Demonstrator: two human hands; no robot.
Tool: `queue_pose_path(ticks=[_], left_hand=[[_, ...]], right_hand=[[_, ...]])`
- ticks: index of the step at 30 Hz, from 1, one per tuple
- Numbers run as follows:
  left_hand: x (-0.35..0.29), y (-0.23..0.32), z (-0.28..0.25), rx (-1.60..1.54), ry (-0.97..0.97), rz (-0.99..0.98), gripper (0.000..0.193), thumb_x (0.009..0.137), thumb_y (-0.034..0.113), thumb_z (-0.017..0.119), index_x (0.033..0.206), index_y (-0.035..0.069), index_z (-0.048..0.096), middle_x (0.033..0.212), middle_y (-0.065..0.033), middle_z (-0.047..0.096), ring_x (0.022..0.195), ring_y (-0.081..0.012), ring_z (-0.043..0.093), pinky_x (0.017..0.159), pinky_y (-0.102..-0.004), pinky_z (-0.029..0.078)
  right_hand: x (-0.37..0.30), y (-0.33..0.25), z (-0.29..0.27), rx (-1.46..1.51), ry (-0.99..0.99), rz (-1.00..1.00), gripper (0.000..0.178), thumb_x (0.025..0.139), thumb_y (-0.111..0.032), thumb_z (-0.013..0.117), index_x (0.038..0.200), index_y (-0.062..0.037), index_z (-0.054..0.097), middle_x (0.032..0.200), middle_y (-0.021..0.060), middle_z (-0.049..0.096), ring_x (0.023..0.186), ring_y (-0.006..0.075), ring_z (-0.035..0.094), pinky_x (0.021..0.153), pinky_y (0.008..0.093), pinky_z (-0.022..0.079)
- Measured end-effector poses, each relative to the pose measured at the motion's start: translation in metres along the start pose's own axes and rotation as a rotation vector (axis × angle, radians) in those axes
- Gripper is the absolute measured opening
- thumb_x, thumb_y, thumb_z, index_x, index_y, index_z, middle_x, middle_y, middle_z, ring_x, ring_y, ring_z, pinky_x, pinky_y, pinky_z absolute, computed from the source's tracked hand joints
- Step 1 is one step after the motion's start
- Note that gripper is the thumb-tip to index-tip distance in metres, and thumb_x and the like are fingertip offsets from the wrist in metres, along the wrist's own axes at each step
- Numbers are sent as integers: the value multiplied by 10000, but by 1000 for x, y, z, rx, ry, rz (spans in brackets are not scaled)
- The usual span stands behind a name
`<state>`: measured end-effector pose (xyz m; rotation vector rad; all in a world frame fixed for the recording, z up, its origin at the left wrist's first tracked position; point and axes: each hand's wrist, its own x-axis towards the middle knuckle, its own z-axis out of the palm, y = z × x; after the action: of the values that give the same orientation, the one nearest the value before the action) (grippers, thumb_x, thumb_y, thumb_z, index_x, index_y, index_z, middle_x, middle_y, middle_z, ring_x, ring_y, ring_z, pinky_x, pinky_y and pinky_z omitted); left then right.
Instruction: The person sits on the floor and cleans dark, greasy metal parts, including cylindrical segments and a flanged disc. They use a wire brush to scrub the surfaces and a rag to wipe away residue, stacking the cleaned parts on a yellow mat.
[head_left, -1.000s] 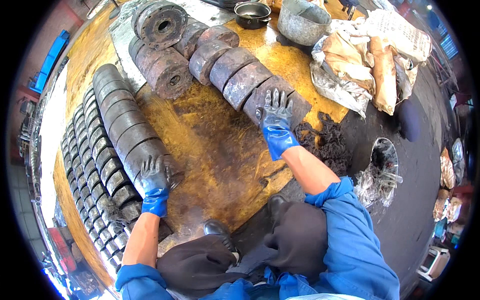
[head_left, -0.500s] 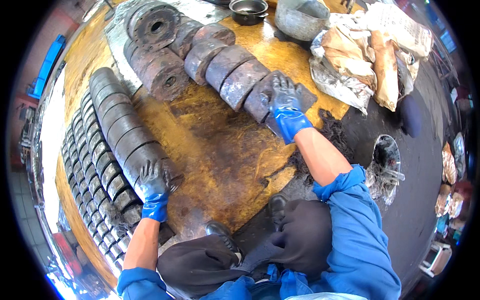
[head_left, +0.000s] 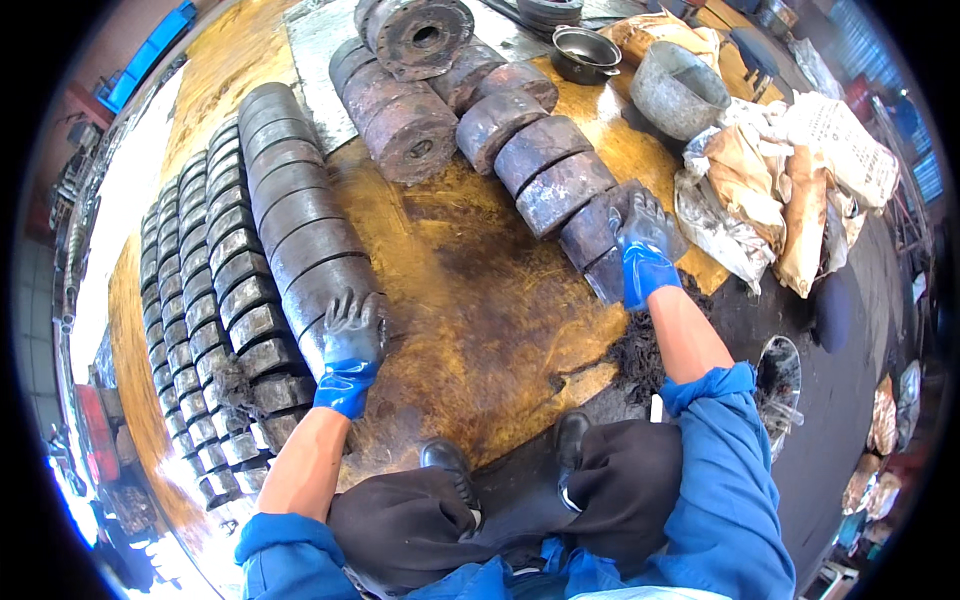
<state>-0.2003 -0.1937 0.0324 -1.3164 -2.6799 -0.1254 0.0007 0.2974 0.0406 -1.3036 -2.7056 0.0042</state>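
Smooth dark-grey metal cylinders [head_left: 300, 210] are laid end to end on yellow flooring [head_left: 450, 340]. Their near end is apparently steadied by the blue-gloved left hand [head_left: 350, 340], fingers spread. Rough grey metal cylinders [head_left: 567, 190] are overlapped by the blue-gloved right hand [head_left: 646, 238], whose grip cannot be told.

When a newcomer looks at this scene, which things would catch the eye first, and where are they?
Probably the blue-cuffed gloves would: the left hand is at the near end of a long row of dark cylinders, the right hand at the near end of a row of worn cylinders. Next might come the crumpled bags, heaped at upper right.
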Motion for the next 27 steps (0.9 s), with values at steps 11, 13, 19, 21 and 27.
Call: queue_pose_path(ticks=[11, 13, 19, 21, 27], left_hand=[[2, 0, -3, -18, 27, 11, 412, 938, 249, 669, 1300, 52, 674, 1361, -206, 652, 1383, -433, 525, 1200, -565, 358], [2, 2, -4, -8, 19, 21, 411, 944, 254, 664, 1300, 50, 674, 1362, -210, 653, 1380, -435, 527, 1199, -565, 359], [1, 1, -2, 0, 22, 18, 413, 962, 272, 647, 1307, 47, 672, 1361, -225, 657, 1375, -432, 536, 1193, -570, 365], [2, 3, -1, -1, 18, 14, 404, 965, 271, 646, 1303, 51, 673, 1369, -211, 651, 1386, -425, 526, 1193, -568, 364], [1, 0, 1, 16, 40, 31, 408, 948, 254, 658, 1297, 44, 673, 1357, -212, 657, 1369, -431, 537, 1184, -564, 372]], right_hand=[[-22, -24, 5, -51, -9, -23, 717, 1013, -462, 520, 1583, -36, 437, 1674, 171, 376, 1540, 367, 345, 1256, 598, 216], [-26, -24, 7, -60, -18, -23, 718, 1021, -477, 503, 1585, -37, 437, 1670, 174, 384, 1542, 371, 340, 1258, 604, 207], [-37, -35, 16, -48, 53, -63, 674, 1027, -460, 498, 1563, -52, 477, 1641, 187, 424, 1540, 368, 342, 1260, 620, 189], [-37, -36, 22, -55, 88, -57, 657, 1027, -459, 501, 1552, -63, 501, 1637, 177, 433, 1541, 364, 342, 1257, 631, 187], [-38, -35, 30, -64, 102, -56, 647, 1040, -451, 474, 1559, -65, 490, 1645, 170, 424, 1542, 365, 341, 1259, 627, 183]])
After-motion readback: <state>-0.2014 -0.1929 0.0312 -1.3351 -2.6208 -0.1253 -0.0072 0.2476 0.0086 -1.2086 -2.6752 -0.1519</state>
